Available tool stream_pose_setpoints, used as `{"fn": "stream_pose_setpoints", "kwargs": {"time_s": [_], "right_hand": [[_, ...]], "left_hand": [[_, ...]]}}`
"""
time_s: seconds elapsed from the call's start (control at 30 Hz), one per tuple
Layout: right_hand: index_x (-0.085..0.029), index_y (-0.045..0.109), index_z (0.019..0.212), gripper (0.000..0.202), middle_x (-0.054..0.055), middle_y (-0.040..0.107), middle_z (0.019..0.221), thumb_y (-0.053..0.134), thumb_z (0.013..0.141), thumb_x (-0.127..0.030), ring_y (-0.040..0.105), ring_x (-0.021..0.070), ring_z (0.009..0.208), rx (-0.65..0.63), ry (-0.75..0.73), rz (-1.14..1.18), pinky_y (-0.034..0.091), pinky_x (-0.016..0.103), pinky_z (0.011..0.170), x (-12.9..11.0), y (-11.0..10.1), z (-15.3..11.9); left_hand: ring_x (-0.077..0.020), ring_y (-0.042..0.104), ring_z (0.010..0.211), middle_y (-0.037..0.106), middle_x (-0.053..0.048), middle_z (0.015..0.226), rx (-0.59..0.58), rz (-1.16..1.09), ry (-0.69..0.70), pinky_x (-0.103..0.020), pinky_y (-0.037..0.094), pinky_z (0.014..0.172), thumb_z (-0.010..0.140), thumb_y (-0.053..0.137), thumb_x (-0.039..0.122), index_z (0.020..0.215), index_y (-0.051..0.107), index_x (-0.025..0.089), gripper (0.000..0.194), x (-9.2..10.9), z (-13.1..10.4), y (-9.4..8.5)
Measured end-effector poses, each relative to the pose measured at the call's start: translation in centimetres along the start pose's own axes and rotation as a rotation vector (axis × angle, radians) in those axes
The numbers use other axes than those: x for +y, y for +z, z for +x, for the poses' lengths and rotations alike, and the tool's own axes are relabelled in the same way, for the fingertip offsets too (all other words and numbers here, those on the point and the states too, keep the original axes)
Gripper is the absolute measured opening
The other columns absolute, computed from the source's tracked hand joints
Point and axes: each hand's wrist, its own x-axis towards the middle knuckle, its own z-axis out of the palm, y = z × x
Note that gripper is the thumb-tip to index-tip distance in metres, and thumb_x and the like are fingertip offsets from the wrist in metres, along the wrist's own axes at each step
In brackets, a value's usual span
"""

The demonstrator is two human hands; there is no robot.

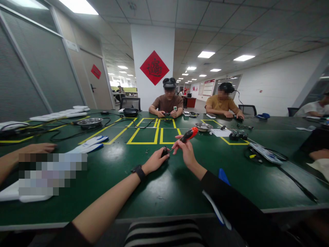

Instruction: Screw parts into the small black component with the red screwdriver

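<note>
My left hand [155,161] rests on the green table, closed around a small black part [165,151] with a round metallic top; its exact kind is too small to make out. My right hand [187,153] grips a red and black screwdriver [189,134] from above. The screwdriver's handle tilts up to the right, and its thin shaft points down left toward the black part. Whether the tip touches the part I cannot tell. Several tiny pieces, perhaps screws [147,151], lie on the table left of my left hand.
White and blue gloves [88,144] lie at left, a blue glove [224,176] by my right forearm. Metal bowls [89,122] [204,127], cables and black blocks [238,136] stand farther off. Two people sit opposite; another person's hand [38,149] rests at left. Yellow tape [142,143] marks the table.
</note>
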Motion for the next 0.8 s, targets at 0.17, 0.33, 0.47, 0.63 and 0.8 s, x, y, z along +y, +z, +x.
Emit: {"fn": "stream_pose_setpoints", "kwargs": {"time_s": [0.17,0.33,0.47,0.63,0.8], "right_hand": [[-0.019,0.043,0.111,0.029,-0.001,0.060,0.077,0.046,0.084,-0.029,0.057,0.0099,0.053,-0.051,0.008,0.029,0.049,0.028,0.061,0.10,0.00,0.12],[-0.021,0.041,0.120,0.036,0.002,0.062,0.089,0.045,0.086,-0.032,0.061,0.0111,0.060,-0.081,0.006,-0.010,0.049,0.028,0.065,-0.22,0.23,0.10],[-0.022,0.040,0.123,0.038,0.004,0.063,0.093,0.044,0.086,-0.032,0.061,0.0108,0.059,-0.074,-0.017,-0.021,0.049,0.028,0.064,-0.19,0.18,-0.03],[-0.018,0.047,0.117,0.034,0.003,0.065,0.085,0.046,0.085,-0.031,0.060,0.0111,0.056,-0.034,-0.049,-0.054,0.049,0.027,0.060,0.23,-0.05,-0.14],[-0.019,0.050,0.110,0.029,0.003,0.065,0.083,0.050,0.083,-0.031,0.060,0.0104,0.055,-0.016,-0.050,-0.070,0.050,0.026,0.059,0.31,0.12,-0.28]], "left_hand": [[-0.0187,0.056,0.089,0.061,-0.004,0.098,-0.005,-0.005,-0.004,-0.032,0.043,0.083,0.084,0.045,0.033,0.099,0.054,0.018,0.024,-0.12,0.04,0.00],[-0.0178,0.055,0.081,0.062,-0.004,0.091,-0.006,0.024,-0.023,-0.031,0.044,0.077,0.083,0.047,0.035,0.094,0.053,0.016,0.023,-0.37,0.08,0.02],[-0.0184,0.055,0.082,0.062,-0.005,0.093,0.007,0.021,-0.026,-0.032,0.044,0.079,0.082,0.047,0.035,0.095,0.053,0.016,0.024,-0.38,0.09,0.06],[-0.0192,0.056,0.089,0.062,-0.005,0.101,-0.002,0.009,-0.019,-0.032,0.043,0.083,0.083,0.046,0.034,0.098,0.054,0.017,0.025,-0.05,0.03,-0.04],[-0.0190,0.056,0.089,0.062,-0.005,0.100,-0.002,0.014,-0.008,-0.031,0.043,0.083,0.083,0.047,0.033,0.100,0.054,0.017,0.024,-0.07,0.03,-0.03]]}}
